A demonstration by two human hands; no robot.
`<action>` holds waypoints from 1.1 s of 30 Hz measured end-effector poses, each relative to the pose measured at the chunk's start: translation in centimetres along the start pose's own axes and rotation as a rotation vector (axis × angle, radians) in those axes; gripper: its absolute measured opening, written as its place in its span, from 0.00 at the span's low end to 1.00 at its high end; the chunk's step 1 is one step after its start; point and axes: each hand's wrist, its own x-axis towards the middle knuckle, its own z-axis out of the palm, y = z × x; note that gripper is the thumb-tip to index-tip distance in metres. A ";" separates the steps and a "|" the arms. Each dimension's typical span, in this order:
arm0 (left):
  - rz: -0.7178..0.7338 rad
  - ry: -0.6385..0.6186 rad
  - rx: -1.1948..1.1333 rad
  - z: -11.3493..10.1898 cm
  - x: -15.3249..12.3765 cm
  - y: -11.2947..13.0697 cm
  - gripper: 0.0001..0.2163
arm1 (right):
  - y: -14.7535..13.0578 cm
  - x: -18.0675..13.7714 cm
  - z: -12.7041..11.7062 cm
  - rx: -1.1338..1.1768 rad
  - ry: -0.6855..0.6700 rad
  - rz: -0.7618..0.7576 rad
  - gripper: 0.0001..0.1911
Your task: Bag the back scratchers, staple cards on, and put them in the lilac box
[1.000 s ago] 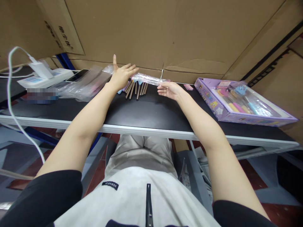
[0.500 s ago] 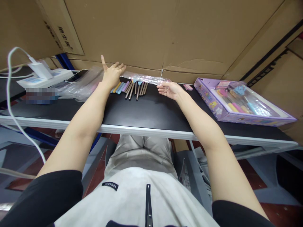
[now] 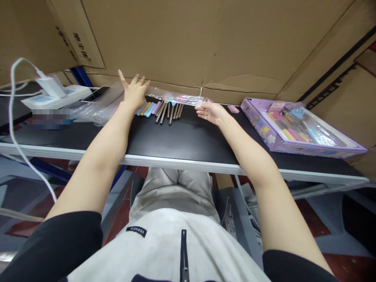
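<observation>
- Fingers (image 3: 141,81) of the left hand (image 3: 133,93) are spread wide and laid flat, palm down, on the left end of a long clear plastic sleeve (image 3: 179,98); nothing is gripped by them.
- Fingers (image 3: 200,114) of the right hand (image 3: 212,112) are loosely curled, palm turned partly up, with the sleeve's right end pinched at the fingertips.
- Between the two hands the sleeve is stretched along the far edge of the table (image 3: 188,137), close against the cardboard wall (image 3: 205,43).
- Just in front of the sleeve, a row of slim tools (image 3: 169,111) with brown shafts and pastel ends is laid side by side; the nearest ones touch the left hand.
- Little open room is left behind the hands, since the cardboard rises straight from the table's back edge.
- Toward the near edge, marked by a pale metal rim, the black tabletop is seen bare between the forearms.
- On the right, well apart from the right hand, a purple tray-like box (image 3: 293,129) filled with coloured tools is seen, and a small pink tag (image 3: 233,108) lies between it and the hand.
- On the left, a heap of crumpled clear bags (image 3: 96,105) is seen just beside the left wrist, with a phone (image 3: 95,94), a white power strip (image 3: 55,98) and its charger plug (image 3: 50,86) further out.
- A white cable (image 3: 17,129) is hung over the left end of the table.
</observation>
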 end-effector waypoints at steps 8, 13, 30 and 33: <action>0.343 0.024 -0.127 -0.1 -0.5 4.4 0.43 | 0.4 -0.4 0.8 0.011 0.001 -0.052 0.07; 0.440 0.015 -0.104 0.0 -1.6 8.9 0.43 | 1.0 -1.2 2.4 0.039 -0.053 -0.043 0.08; 0.400 0.091 0.043 2.6 -1.6 11.2 0.15 | 1.2 -2.3 3.8 -0.151 -0.105 0.007 0.12; 0.353 0.037 0.118 1.9 -2.0 11.8 0.15 | 1.3 -2.1 3.8 -0.214 -0.101 0.015 0.16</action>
